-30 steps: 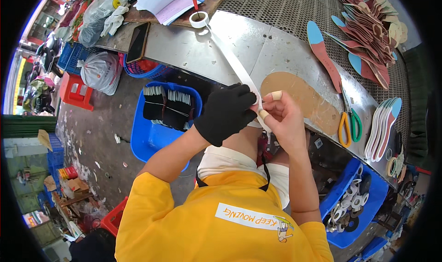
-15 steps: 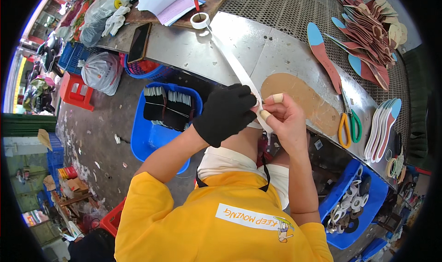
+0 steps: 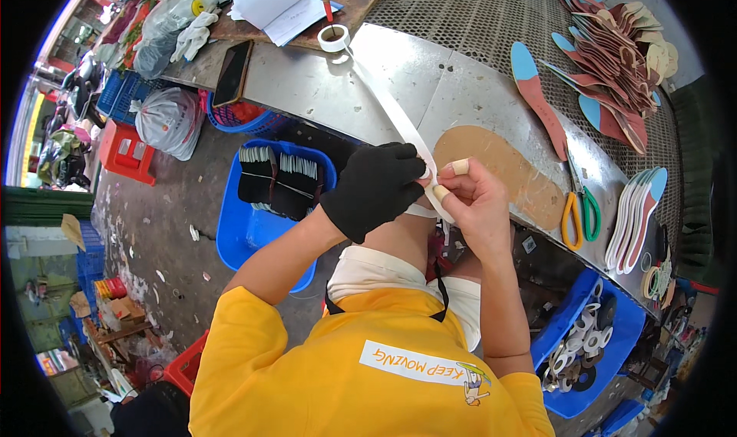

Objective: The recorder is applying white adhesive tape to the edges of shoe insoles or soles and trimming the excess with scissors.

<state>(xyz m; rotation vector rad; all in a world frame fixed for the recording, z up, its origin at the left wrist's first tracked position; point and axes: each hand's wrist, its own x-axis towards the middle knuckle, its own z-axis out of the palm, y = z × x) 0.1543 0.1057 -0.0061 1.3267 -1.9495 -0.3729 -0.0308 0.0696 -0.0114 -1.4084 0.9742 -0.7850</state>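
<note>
Now, mid-frame, gloved left hand (image 3: 374,195) & bare right hand (image 3: 472,206) both pinch white tape strip (image 3: 391,114) from roll (image 3: 335,38); next prob. a clean tear.

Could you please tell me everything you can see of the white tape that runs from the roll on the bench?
The white tape is a thin, flat, pale strip, paper-like or fabric-like, drawn out from a small roll that lies flat on the metal bench near an open notebook. It stretches taut and diagonally across the bench to the hands. The black-gloved left hand and the bare right hand, whose fingertips are wrapped in pale tape, pinch its near end together. A short end curls below the fingers.
</note>
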